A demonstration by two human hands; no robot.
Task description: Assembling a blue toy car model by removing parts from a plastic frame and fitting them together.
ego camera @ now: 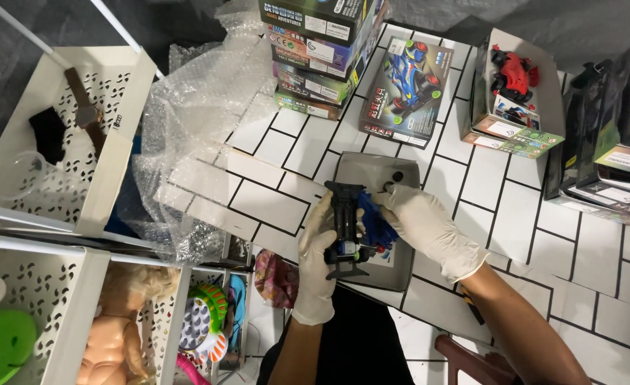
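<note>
Head view shows a black toy car chassis (344,228) held over an open grey box tray (400,274) on the white tiled table (514,214). Its long axis runs straight away from the person, one end pointing at the stacked boxes (318,50). It is flat, dark plastic with a blue piece near its lower end. Left hand (317,246), gloved, wraps around its side; right hand (418,214), gloved, pinches a blue body shell (377,224) touching it.
</note>
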